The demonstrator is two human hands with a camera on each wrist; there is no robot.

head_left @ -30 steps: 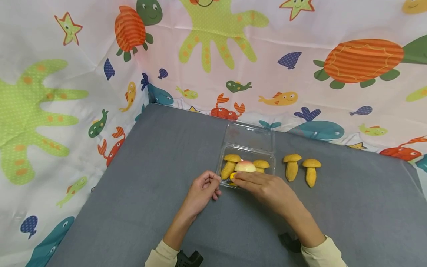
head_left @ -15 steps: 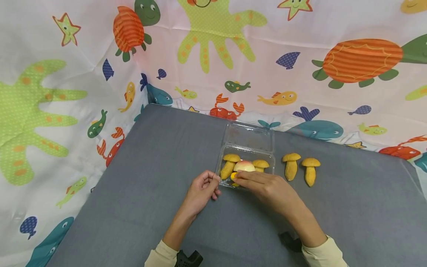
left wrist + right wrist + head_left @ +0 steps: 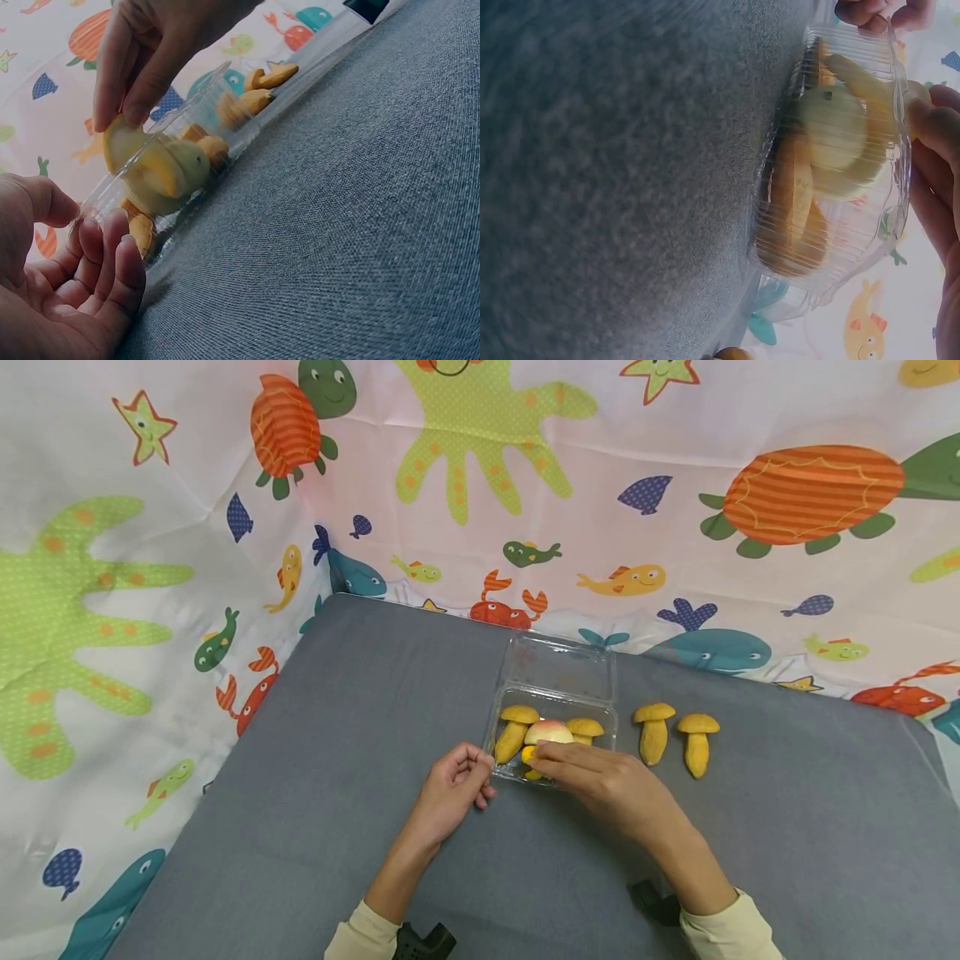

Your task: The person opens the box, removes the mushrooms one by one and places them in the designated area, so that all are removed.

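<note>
Yellow piece [image 3: 528, 755]: just below centre of the head view, at the fingertips of the right hand [image 3: 615, 787], over the front of the clear plastic box [image 3: 557, 697].
Right grip: thumb and fingers pinch the yellow piece from above, clearest in the left wrist view's upper left.
Left grip: the left hand [image 3: 456, 785], fingers curled, pinches the box's front left corner.
Box contents: pink-and-cream round thing [image 3: 550, 732] behind the yellow piece; left mushroom [image 3: 512, 739] and right mushroom [image 3: 585, 729] on either side.
Outside the box: two mushrooms [image 3: 653, 735] on the grey worktop [image 3: 360, 710], right of centre.
Hidden: the right hand covers part of the yellow piece and the right mushroom's stem; whether the yellow patch lower in the box belongs to the same piece, I cannot tell.
Hard to make out: ribbed plastic blurs the contents in the right wrist view.
Cut off: right hand, by that view's right edge.
</note>
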